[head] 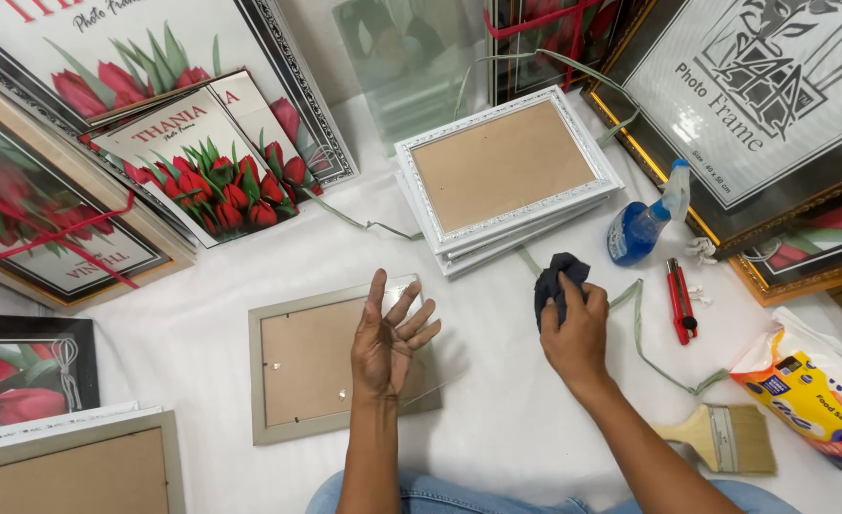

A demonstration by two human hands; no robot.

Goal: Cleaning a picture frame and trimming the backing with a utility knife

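Left hand (386, 338): fingers spread, propping a near-invisible glass pane (419, 366) over grey frame (292, 366) | Right hand (573, 333): fingers clenched on dark cloth (556, 278), partly hidden | Brush (725, 438): handle half covered by forearm

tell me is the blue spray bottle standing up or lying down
Lying down: the blue spray bottle rests on its side on the white sheet, nozzle pointing away.

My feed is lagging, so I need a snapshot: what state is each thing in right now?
left hand: open, raised, edging a clear glass pane
right hand: closed on dark cloth
grey frame: flat, backing up
white frames: stacked, backing up
spray bottle: lying down
red cutter: lying flat
paintbrush: lying flat, unheld
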